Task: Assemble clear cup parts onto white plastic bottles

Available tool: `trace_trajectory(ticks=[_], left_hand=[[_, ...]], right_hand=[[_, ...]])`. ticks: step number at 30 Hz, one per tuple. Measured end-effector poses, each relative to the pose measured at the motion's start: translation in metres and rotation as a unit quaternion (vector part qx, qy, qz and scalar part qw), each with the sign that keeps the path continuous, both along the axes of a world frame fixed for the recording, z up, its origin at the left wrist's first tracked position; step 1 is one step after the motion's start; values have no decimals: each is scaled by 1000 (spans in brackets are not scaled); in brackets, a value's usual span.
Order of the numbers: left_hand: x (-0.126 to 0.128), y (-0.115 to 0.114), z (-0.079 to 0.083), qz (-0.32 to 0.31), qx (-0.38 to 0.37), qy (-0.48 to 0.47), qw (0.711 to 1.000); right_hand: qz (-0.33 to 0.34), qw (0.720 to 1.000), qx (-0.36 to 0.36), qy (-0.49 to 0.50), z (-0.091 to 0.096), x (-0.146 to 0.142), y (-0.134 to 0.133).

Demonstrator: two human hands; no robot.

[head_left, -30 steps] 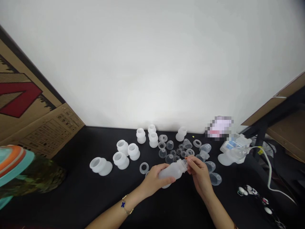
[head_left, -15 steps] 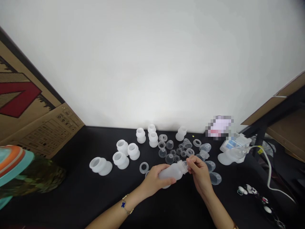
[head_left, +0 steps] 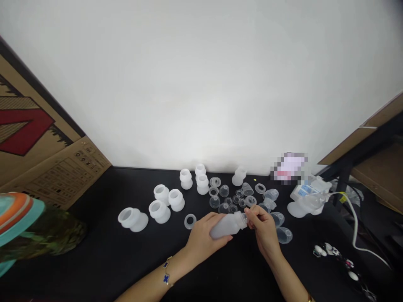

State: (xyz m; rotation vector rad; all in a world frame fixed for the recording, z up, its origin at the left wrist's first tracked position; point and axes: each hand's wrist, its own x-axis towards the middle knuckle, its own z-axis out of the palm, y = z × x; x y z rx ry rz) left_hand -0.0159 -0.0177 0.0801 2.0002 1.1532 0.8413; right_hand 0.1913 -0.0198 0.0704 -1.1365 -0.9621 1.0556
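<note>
My left hand is wrapped round a frosted white plastic bottle, held tilted with its neck pointing right. My right hand pinches at the bottle's neck with its fingertips; whatever small part sits between them is too small to make out. Both hands hover low over a black table. Just behind them lies a scatter of several clear domes, rings and caps.
Several white squat bottle bodies stand at mid-left, and a loose ring lies near my left hand. A white device with a cable sits at right. Cardboard boxes lean at left, a colourful object at the near left.
The left hand has turned slightly on the bottle, and its wrist shifted a little right. The right hand stays at the neck.
</note>
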Motion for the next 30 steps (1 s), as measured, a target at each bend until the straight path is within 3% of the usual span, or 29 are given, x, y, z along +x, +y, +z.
trace_trajectory(ticks=[6,10,15,18,23,27,30], left_hand=[[0,-3,-16,43,133,55,989],[0,-3,-13,49,128,54,989],[-3,1,4,13,-2,-25,1000],[-4,4,8,-15,-109,-85,990],[-4,11,3,-79,-278,-207,935],[-5,12,2,-127,-372,-271,879],[-6,11,3,-134,-402,-280,861]], right_hand=[[-3,1000,0,-10,1,-1,0],[-3,1000,-14,-2,-1,0,0],[9,998,-51,25,-3,0,2],[27,998,-50,33,0,-1,2],[110,994,-23,20,4,-4,-1],[165,985,-39,11,4,-4,-2],[176,984,-37,9,3,-3,-2]])
